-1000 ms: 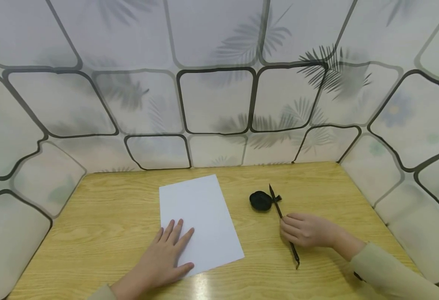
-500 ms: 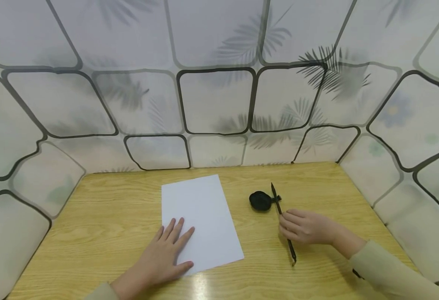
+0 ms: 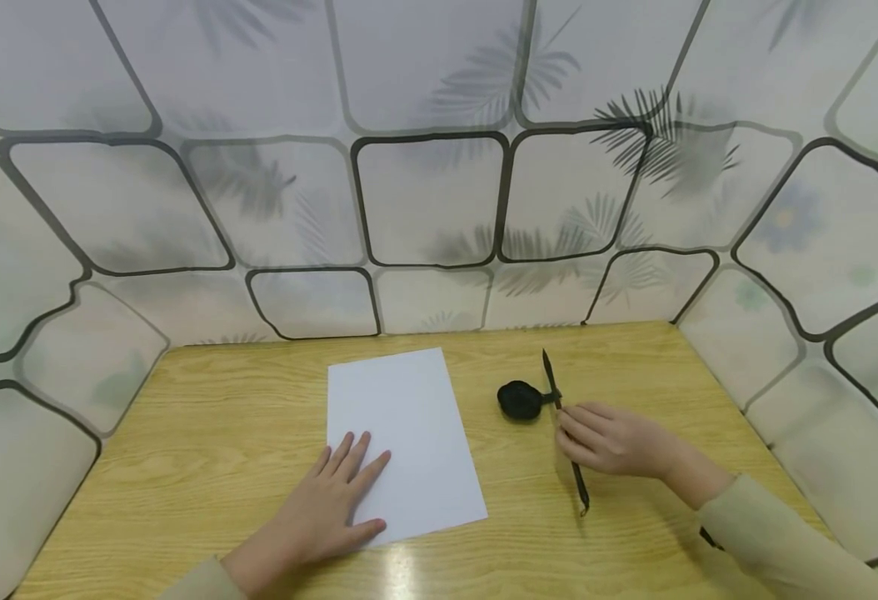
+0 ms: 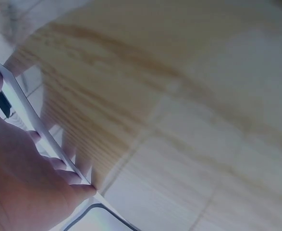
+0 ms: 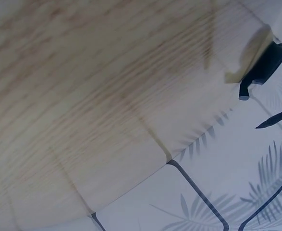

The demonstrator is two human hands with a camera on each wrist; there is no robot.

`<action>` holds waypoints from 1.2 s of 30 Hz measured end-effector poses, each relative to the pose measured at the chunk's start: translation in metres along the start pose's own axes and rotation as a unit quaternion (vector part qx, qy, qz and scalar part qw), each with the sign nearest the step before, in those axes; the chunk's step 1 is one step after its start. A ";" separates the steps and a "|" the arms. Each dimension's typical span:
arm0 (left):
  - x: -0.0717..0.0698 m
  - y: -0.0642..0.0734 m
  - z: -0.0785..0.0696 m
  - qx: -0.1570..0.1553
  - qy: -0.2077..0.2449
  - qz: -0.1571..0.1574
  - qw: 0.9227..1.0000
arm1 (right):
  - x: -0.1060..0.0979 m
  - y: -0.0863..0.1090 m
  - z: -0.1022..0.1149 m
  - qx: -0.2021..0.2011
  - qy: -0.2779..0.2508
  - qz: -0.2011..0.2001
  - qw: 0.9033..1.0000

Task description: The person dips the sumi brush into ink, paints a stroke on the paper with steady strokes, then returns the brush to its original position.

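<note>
While the left hand (image 3: pixel 326 508) lies flat on the near left part of a sheet of white paper (image 3: pixel 409 442), with its fingers straight, spread apart and gripping nothing, the right hand (image 3: pixel 615 437) holds a slender dark brush (image 3: pixel 551 377) about the middle of its shaft, the fingers curled and gathered closely against it. The brush slants, its pointed tip directed away from the person and its looped end toward the near side. A small black dish (image 3: pixel 519 401) rests just to the left of the brush and well apart from the paper. From the head view, the shaft crosses the short tab (image 3: pixel 547 398) at the dish's side; from the right wrist, the tip appears apart from both dish and tab. Fingers do not show in that wrist view. The left thumb points toward the right, near the sheet's lower edge; the left wrist view shows the paper almost edge-on. Paper and dish lie on a wood-grained table (image 3: pixel 221 433), bordered by pale panels (image 3: pixel 431 200) printed with dark rounded outlines and grey fronds. Each forearm wears a light sleeve, the left (image 3: pixel 207 581) and the right (image 3: pixel 776 533) both entering from below.
</note>
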State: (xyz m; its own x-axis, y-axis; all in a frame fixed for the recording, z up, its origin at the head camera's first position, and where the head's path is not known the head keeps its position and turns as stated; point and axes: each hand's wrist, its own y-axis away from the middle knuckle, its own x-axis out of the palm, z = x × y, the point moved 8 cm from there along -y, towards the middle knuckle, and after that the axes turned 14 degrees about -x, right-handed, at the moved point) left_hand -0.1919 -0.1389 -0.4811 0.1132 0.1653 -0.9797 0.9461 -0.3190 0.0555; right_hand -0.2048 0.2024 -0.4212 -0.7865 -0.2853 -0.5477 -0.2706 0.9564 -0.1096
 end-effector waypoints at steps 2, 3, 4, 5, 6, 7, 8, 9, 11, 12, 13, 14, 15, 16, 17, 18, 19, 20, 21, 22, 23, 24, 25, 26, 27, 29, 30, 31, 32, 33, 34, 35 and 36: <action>0.000 -0.001 0.000 0.002 0.000 -0.001 1.000 | 0.000 0.000 -0.002 0.005 0.002 0.008 1.000; 0.000 -0.001 0.000 0.003 0.000 -0.001 1.000 | -0.001 0.000 -0.004 0.008 0.004 0.010 1.000; 0.000 -0.001 0.000 0.004 0.000 -0.001 1.000 | -0.001 0.000 -0.005 0.011 0.005 0.009 1.000; 0.000 -0.001 -0.001 0.006 0.000 -0.003 1.000 | -0.002 0.000 -0.007 0.016 0.005 0.003 1.000; 0.000 -0.001 -0.001 0.008 -0.001 -0.005 1.000 | -0.004 -0.001 -0.008 0.022 0.003 -0.006 1.000; 0.000 -0.001 -0.001 0.010 -0.001 -0.006 1.000 | -0.005 -0.001 -0.010 0.028 0.002 -0.017 0.999; 0.000 -0.002 -0.001 0.013 -0.001 -0.008 1.000 | -0.007 -0.002 -0.013 0.035 0.001 -0.030 0.999; -0.001 -0.002 -0.002 0.016 -0.001 -0.010 1.000 | -0.009 -0.003 -0.015 0.041 -0.001 -0.043 0.998; -0.001 -0.002 -0.002 0.022 -0.003 -0.012 1.000 | -0.014 -0.005 -0.020 0.055 -0.006 -0.072 0.996; -0.001 -0.003 -0.002 0.023 -0.003 -0.012 1.000 | -0.016 -0.007 -0.023 0.062 -0.008 -0.084 0.994; -0.001 -0.003 -0.002 0.023 -0.003 -0.010 1.000 | -0.018 -0.008 -0.026 0.068 -0.007 -0.092 0.993; -0.001 -0.003 -0.002 0.025 -0.004 -0.009 1.000 | -0.020 -0.009 -0.029 0.074 -0.008 -0.099 0.992; -0.002 -0.004 -0.002 0.026 -0.004 -0.008 1.000 | -0.022 -0.011 -0.032 0.080 -0.008 -0.106 0.991; -0.002 -0.004 -0.002 0.026 -0.002 -0.006 1.000 | -0.024 -0.012 -0.035 0.085 -0.009 -0.111 0.990; -0.002 -0.004 -0.002 0.027 -0.001 -0.004 1.000 | -0.026 -0.013 -0.037 0.091 -0.008 -0.116 0.989; -0.002 -0.005 -0.002 0.028 0.000 -0.002 1.000 | -0.028 -0.015 -0.040 0.097 -0.008 -0.120 0.988; -0.002 -0.005 -0.002 0.028 0.002 0.000 1.000 | -0.030 -0.016 -0.042 0.103 -0.008 -0.126 0.987; -0.002 -0.005 -0.002 0.028 0.003 0.004 1.000 | -0.031 -0.017 -0.044 0.110 -0.009 -0.131 0.985; -0.001 -0.006 -0.001 0.027 0.005 0.008 1.000 | -0.033 -0.017 -0.046 0.116 -0.008 -0.137 0.984; -0.001 -0.006 -0.001 0.028 0.005 0.009 1.000 | -0.034 -0.018 -0.048 0.123 -0.008 -0.143 0.982; 0.000 -0.007 -0.001 0.028 0.005 0.011 1.000 | -0.035 -0.018 -0.050 0.131 -0.007 -0.149 0.980; 0.000 -0.007 -0.001 0.029 0.006 0.012 0.999 | -0.036 -0.019 -0.051 0.138 -0.007 -0.155 0.978; 0.000 -0.007 -0.001 0.031 0.006 0.012 0.999 | -0.036 -0.019 -0.053 0.146 -0.006 -0.160 0.976; 0.000 -0.008 -0.001 0.033 0.005 0.011 0.999 | -0.036 -0.019 -0.054 0.154 -0.003 -0.165 0.974; 0.000 -0.008 -0.001 0.036 0.004 0.008 0.999 | -0.035 -0.019 -0.055 0.163 -0.002 -0.171 0.972; 0.000 -0.008 -0.001 0.039 0.003 0.007 0.999 | -0.034 -0.018 -0.057 0.181 -0.001 -0.181 0.967; 0.000 -0.009 -0.002 0.041 0.001 0.005 0.999 | -0.033 -0.017 -0.058 0.192 -0.002 -0.188 0.963; 0.000 -0.009 -0.002 0.043 -0.001 0.004 0.999 | -0.032 -0.016 -0.059 0.203 -0.004 -0.195 0.959; 0.000 -0.009 -0.002 0.044 -0.003 0.003 0.999 | -0.031 -0.014 -0.060 0.215 -0.009 -0.201 0.956; 0.001 -0.010 -0.002 0.045 -0.004 0.003 0.999 | -0.031 -0.012 -0.061 0.227 -0.014 -0.205 0.952; 0.001 -0.010 -0.002 0.046 -0.006 0.003 0.999 | -0.030 -0.009 -0.061 0.240 -0.020 -0.208 0.948; 0.001 -0.010 -0.002 0.047 -0.007 0.004 0.999 | -0.030 -0.006 -0.061 0.253 -0.026 -0.211 0.944; 0.002 -0.011 -0.001 0.048 -0.008 0.005 0.999 | -0.029 -0.003 -0.062 0.268 -0.034 -0.210 0.940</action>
State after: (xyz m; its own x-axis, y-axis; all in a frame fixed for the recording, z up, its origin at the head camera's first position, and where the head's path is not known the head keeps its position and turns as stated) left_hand -0.2016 -0.1339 -0.4832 0.1160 0.1474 -0.9822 0.9116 -0.4085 0.0464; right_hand -0.2154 0.2037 -0.3536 -0.6313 -0.6568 -0.4124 -0.2169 0.6600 -0.7192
